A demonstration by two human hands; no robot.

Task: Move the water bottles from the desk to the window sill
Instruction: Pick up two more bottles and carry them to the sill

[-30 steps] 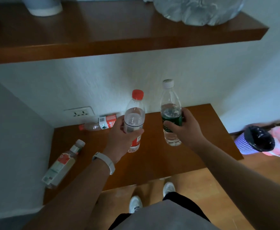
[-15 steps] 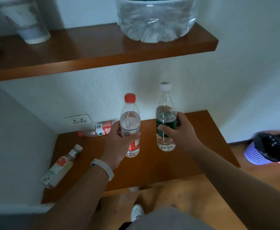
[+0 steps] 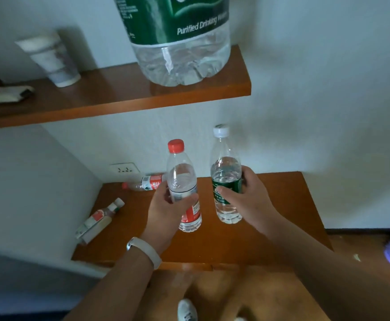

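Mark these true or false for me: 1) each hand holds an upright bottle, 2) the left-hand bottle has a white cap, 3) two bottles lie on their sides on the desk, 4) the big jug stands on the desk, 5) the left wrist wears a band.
1. True. The left hand grips the red-cap bottle and the right hand grips the green-label bottle, both upright.
2. False. Its cap is red; the white cap is on the right-hand bottle.
3. True. One lying bottle is by the wall, another near the desk's left edge.
4. False. The big jug stands on the shelf above.
5. True. A pale band is on the left wrist.
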